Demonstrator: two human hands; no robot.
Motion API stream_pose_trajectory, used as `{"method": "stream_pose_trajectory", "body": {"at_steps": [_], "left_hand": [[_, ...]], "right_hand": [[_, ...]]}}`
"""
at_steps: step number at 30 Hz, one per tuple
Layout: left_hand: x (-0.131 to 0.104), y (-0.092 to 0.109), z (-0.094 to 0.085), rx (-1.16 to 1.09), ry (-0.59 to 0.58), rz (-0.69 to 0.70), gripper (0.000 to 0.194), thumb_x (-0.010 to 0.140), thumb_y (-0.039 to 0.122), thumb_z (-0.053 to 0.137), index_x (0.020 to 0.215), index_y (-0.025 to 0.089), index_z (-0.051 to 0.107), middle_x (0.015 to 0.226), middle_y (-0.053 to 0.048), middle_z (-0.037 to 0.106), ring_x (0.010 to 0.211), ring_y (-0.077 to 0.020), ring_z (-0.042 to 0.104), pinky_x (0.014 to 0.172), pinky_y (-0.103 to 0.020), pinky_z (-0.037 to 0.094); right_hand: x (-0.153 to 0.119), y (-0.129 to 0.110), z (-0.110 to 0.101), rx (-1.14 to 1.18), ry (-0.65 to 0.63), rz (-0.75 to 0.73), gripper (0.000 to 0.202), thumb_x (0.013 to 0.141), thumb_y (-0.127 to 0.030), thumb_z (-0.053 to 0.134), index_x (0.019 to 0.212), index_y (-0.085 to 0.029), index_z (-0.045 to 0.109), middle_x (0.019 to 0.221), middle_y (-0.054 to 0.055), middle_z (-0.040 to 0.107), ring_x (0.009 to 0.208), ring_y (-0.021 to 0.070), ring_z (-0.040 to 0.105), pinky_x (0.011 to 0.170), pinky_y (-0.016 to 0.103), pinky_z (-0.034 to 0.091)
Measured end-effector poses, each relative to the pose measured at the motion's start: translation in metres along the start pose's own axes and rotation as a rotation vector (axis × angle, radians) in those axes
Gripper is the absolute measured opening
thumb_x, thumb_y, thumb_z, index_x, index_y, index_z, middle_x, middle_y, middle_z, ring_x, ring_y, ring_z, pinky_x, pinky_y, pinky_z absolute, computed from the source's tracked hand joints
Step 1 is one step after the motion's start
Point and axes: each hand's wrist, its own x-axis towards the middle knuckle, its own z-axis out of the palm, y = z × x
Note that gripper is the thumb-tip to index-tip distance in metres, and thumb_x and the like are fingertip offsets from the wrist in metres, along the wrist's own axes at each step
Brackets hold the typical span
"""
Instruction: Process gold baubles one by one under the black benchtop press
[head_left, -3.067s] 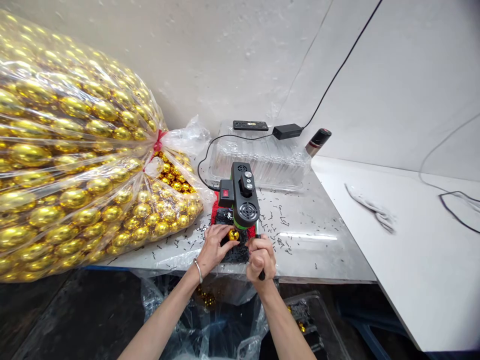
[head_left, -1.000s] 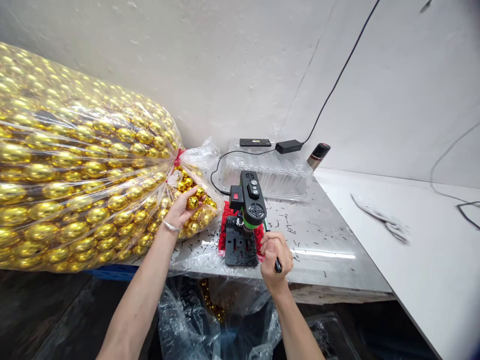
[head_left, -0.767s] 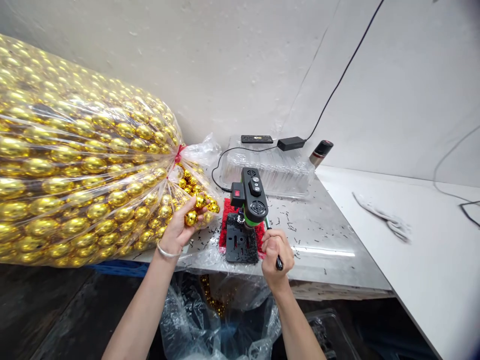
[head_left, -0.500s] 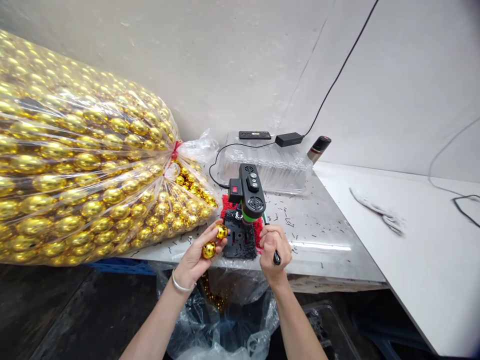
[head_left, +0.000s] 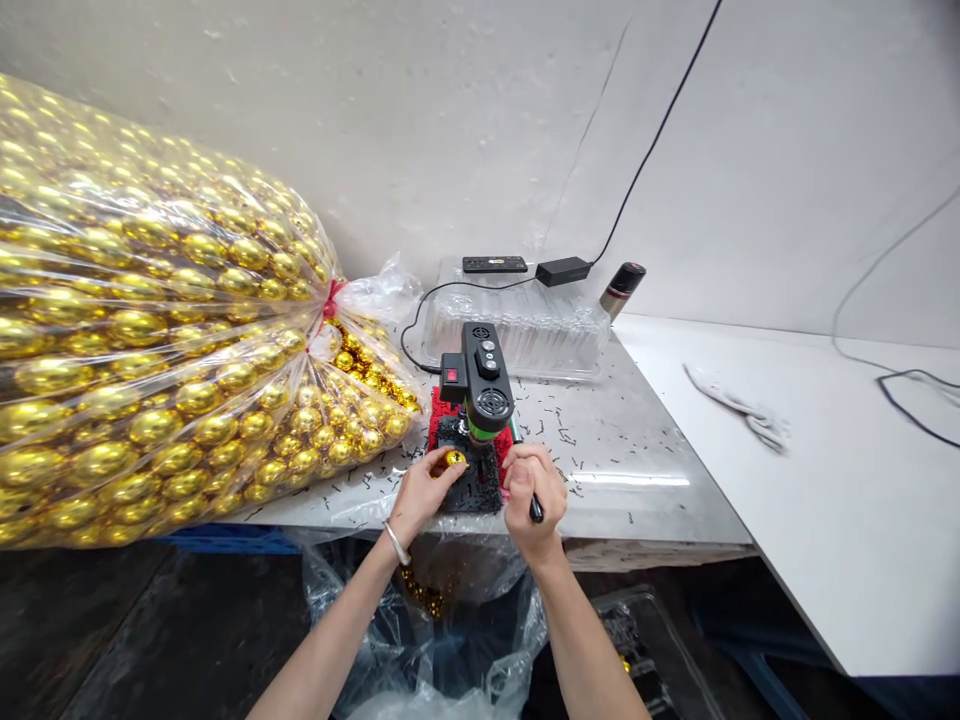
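Observation:
My left hand point(head_left: 420, 492) pinches a shiny gold ball point(head_left: 454, 458) between thumb and fingers, low over the black base plate point(head_left: 478, 492) of a small bench drill press point(head_left: 487, 368). A small dark spot shows on the ball's upper side. Whether the palm hides a second ball, I cannot tell. Wrapped round the press's lever handle point(head_left: 535, 510) is my right hand point(head_left: 534, 488), just right of the base. The drill head sits above and slightly right of the ball. Under the press lies a red mat point(head_left: 444, 408) strewn with black shavings.
A big clear bag of gold balls point(head_left: 150, 350) fills the left. Behind the press stand a clear plastic container point(head_left: 517, 330), a power adapter point(head_left: 562, 271) and a thermos point(head_left: 622, 290). A glove point(head_left: 739, 408) lies right; a plastic bag point(head_left: 450, 650) hangs below the table edge.
My left hand has turned over and moved in toward the base plate; two balls showed in it before, one shows now. My right hand stays on the lever. The view has shifted slightly.

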Motion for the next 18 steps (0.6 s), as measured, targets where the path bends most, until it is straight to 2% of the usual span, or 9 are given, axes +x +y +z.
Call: {"method": "stream_pose_trajectory", "body": {"at_steps": [3, 6, 10, 14, 18], "left_hand": [[0.003, 0.004, 0.004, 0.358, -0.017, 0.152, 0.042, 0.077, 0.032, 0.066, 0.115, 0.013, 0.066, 0.099, -0.01, 0.073, 0.088, -0.023, 0.066, 0.082, -0.034, 0.049], [0.003, 0.012, 0.006, 0.575, -0.032, 0.231, 0.038, 0.078, 0.029, 0.065, 0.114, 0.016, 0.066, 0.11, -0.01, 0.07, 0.098, -0.0252, 0.065, 0.088, -0.035, 0.047], [0.002, 0.015, 0.007, 0.592, -0.051, 0.278, 0.035, 0.077, 0.029, 0.066, 0.111, 0.019, 0.068, 0.109, -0.011, 0.069, 0.1, -0.0271, 0.064, 0.089, -0.035, 0.046], [0.0, 0.009, 0.008, 0.516, -0.043, 0.262, 0.035, 0.077, 0.035, 0.068, 0.11, 0.022, 0.068, 0.113, -0.009, 0.068, 0.103, -0.0289, 0.062, 0.088, -0.035, 0.046], [-0.001, 0.005, 0.011, 0.513, -0.018, 0.295, 0.037, 0.078, 0.033, 0.068, 0.114, 0.023, 0.066, 0.116, -0.01, 0.066, 0.104, -0.0292, 0.061, 0.086, -0.033, 0.045]], "right_hand": [[-0.001, 0.001, 0.001, 0.006, 0.004, -0.008, 0.028, 0.087, -0.004, 0.038, 0.064, -0.021, 0.04, 0.059, -0.002, 0.044, 0.067, 0.0133, 0.052, 0.059, 0.027, 0.04], [-0.001, 0.002, 0.001, 0.011, -0.001, -0.006, 0.028, 0.086, -0.005, 0.038, 0.064, -0.021, 0.041, 0.059, -0.002, 0.045, 0.068, 0.0134, 0.052, 0.059, 0.027, 0.04], [-0.003, 0.003, 0.001, 0.02, -0.007, 0.015, 0.028, 0.087, -0.006, 0.038, 0.063, -0.021, 0.042, 0.061, -0.001, 0.047, 0.068, 0.0135, 0.052, 0.059, 0.027, 0.041], [-0.005, 0.003, 0.001, 0.021, -0.003, 0.025, 0.028, 0.087, -0.006, 0.037, 0.064, -0.021, 0.044, 0.061, -0.001, 0.047, 0.067, 0.0137, 0.052, 0.059, 0.027, 0.041], [-0.008, 0.002, 0.003, 0.031, 0.013, 0.022, 0.027, 0.087, -0.006, 0.037, 0.066, -0.021, 0.045, 0.061, -0.001, 0.047, 0.067, 0.0133, 0.052, 0.06, 0.027, 0.042]]}}
